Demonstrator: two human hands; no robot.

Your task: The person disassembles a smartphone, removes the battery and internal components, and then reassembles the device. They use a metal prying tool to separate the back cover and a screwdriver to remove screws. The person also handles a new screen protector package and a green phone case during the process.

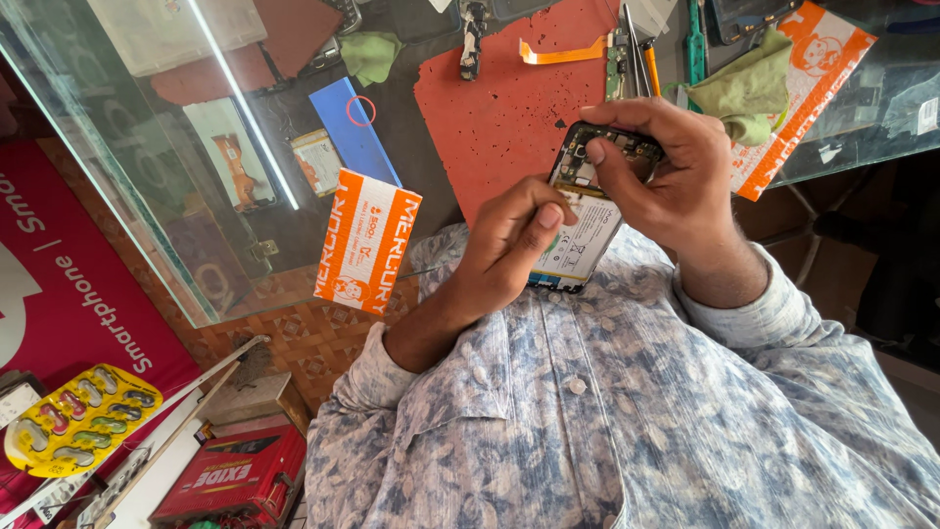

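Risk first: the opened smartphone with its back cover off, white battery and dark circuit board exposed [587, 220], is held in the air over the person's lap, just off the near edge of the glass-topped surface [137, 176], not resting on it. If either hand slackens, it'd likely drop onto the shirt or floor. Also, w/ fingertips pressing right at the board end, too much force could prob. bend a connector or nick the battery; can't tell if a tool is in play, too small to see.

Grip, left hand [504, 250]: fingers curled shut around the phone's lower half from the side, thumb laid flat on the battery face. Firm wrap, no gap showing.

Grip, right hand [666, 181]: closed over the phone's top end, fingers arched across the upper edge, thumb tip pushing down on the board area near the camera cut-out.

Nearby: orange-red rubber work mat [499, 108] on the surface just beyond the phone; orange-and-white cardboard packet [367, 250] at the surface edge, well left of the left hand; crumpled green cloth [749, 88] beside the right hand, not touching.
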